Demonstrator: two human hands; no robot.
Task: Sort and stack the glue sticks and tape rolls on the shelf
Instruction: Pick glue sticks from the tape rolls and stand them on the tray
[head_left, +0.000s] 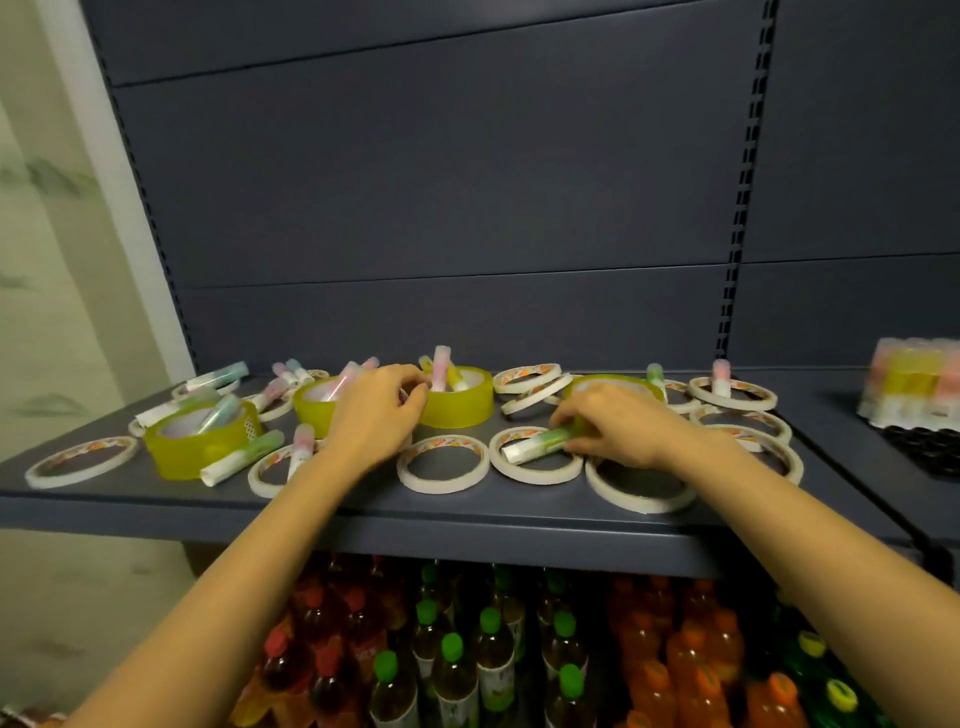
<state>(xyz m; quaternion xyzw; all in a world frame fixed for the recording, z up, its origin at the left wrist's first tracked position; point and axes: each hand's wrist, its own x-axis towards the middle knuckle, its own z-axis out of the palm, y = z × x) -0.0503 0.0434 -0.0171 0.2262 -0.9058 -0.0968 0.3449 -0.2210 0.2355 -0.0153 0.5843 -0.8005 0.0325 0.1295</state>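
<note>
While the right hand (618, 426) curls its fingers round the green glue stick (543, 443), that stick lies flat across a white tape ring (535, 470) near the shelf (311, 509) front, with its long axis running left-right and poking out to the hand's left. Left hand (374, 410) sits palm-down with its fingers curled at the yellow tape roll (460, 408) farther back, and honestly I can't tell if it's holding anything.

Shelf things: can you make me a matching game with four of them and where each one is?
Things: 1 green glue stick; 2 wrapped glue stick pack; 3 green-capped bottles; 4 yellow tape roll.
Places: A under the shelf; B far right; C in the right hand; D beside the left hand, glue sticks inside.
Pairs: 1-C; 2-B; 3-A; 4-D.
</note>
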